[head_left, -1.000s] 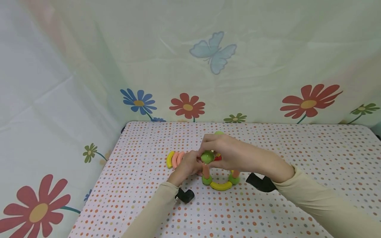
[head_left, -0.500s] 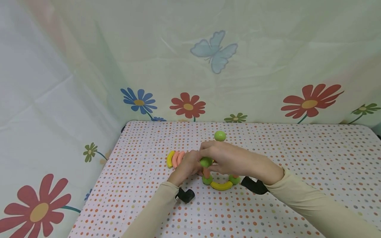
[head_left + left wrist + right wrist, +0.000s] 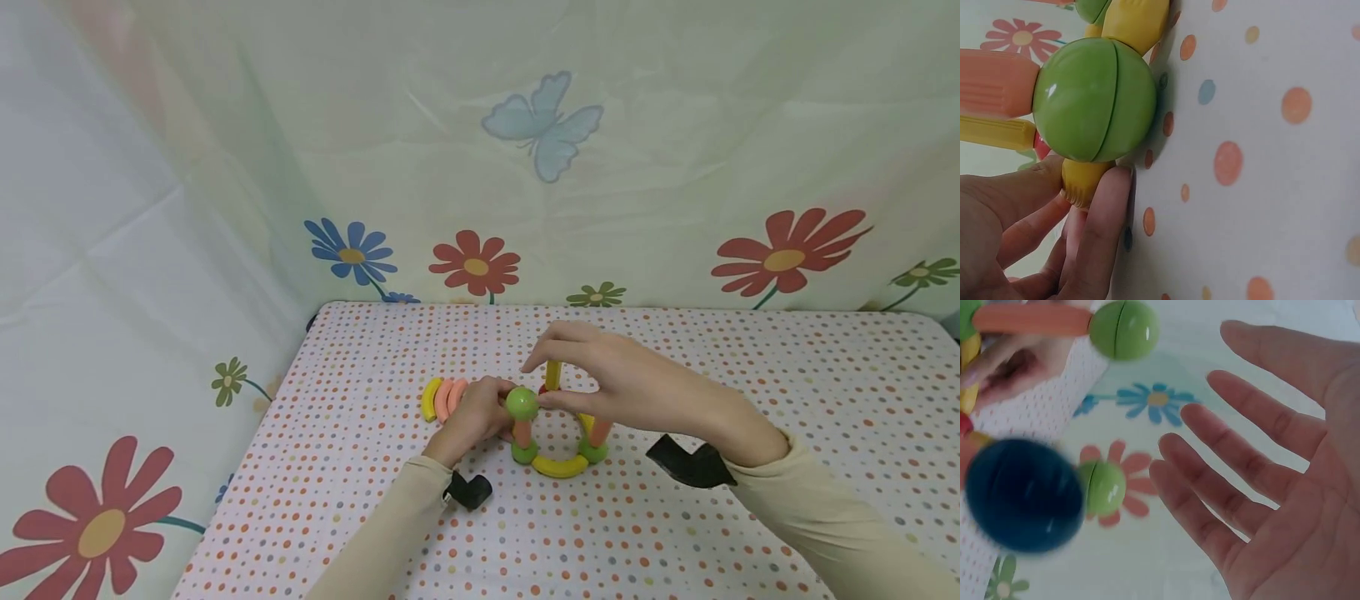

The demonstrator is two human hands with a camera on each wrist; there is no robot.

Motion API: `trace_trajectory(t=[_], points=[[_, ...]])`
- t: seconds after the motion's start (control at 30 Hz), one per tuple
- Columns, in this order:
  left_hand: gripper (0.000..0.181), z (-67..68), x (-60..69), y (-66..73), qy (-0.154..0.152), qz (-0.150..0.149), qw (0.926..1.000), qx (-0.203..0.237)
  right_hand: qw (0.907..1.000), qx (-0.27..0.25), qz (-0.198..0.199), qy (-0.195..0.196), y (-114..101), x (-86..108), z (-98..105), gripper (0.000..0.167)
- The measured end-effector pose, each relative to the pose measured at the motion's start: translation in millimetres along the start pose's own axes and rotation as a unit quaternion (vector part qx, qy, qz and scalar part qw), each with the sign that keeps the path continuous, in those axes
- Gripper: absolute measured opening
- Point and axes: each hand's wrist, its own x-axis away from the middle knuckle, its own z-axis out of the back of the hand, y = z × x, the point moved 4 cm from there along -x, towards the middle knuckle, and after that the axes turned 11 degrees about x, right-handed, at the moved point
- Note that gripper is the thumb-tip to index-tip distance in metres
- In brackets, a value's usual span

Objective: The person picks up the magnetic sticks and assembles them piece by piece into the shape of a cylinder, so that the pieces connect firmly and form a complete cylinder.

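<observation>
A toy frame of rods and balls stands on the table, its base a ring of yellow curved rods (image 3: 558,467) joined by balls. In the left wrist view my left hand (image 3: 1035,231) pinches a yellow curved rod (image 3: 1082,181) beside a green base ball (image 3: 1094,100). An orange rod (image 3: 522,433) rises at the ring's left, capped by a green ball (image 3: 522,403). My right hand (image 3: 615,375) is just right of that ball, fingers spread and holding nothing. A blue ball (image 3: 1025,497) and another green ball (image 3: 1105,487) show in the right wrist view.
Left of my left hand lie a yellow curved rod (image 3: 431,400) and pink curved rods (image 3: 450,400) side by side. A dotted cloth (image 3: 360,417) covers the table. A flowered curtain (image 3: 397,167) hangs behind and at the left.
My right hand has let go of the green ball on the left orange rod and moved right and upward, its fingers spreading. The ball stays on the rod. My left hand keeps its place.
</observation>
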Motion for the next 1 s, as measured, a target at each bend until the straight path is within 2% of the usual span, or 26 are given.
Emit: trace_trajectory(t=[0.1, 0.2, 0.37, 0.7, 0.87, 1.0], points=[[0.031, -0.4, 0.0, 0.4, 0.004, 0.011, 0.9999, 0.006, 0.9998, 0.008, -0.014, 0.012, 17, 14.5, 4, 0.031], [0.038, -0.4, 1.0, 0.6, 0.009, 0.022, 0.9997, 0.009, 0.9994, 0.004, -0.034, -0.001, 34, 28.2, -1, 0.037], [0.031, -1.5, 1.8, 1.0, 0.008, 0.018, 0.9998, 0.009, 0.997, -0.036, -0.059, -0.035, 52, 43.4, -14, 0.04], [0.024, -2.5, 0.1, 0.8, 0.0, 0.003, 1.0, 0.008, 0.9963, -0.064, -0.042, -0.039, 51, 40.6, -23, 0.038], [0.022, -3.6, -0.4, -0.2, -0.008, -0.007, 0.9997, 0.021, 0.9968, -0.052, -0.047, -0.039, 50, 42.1, -22, 0.039], [0.026, -2.8, -1.1, -1.3, 0.002, 0.002, 0.9999, 0.01, 0.9973, -0.045, -0.048, -0.034, 49, 44.1, -21, 0.04]])
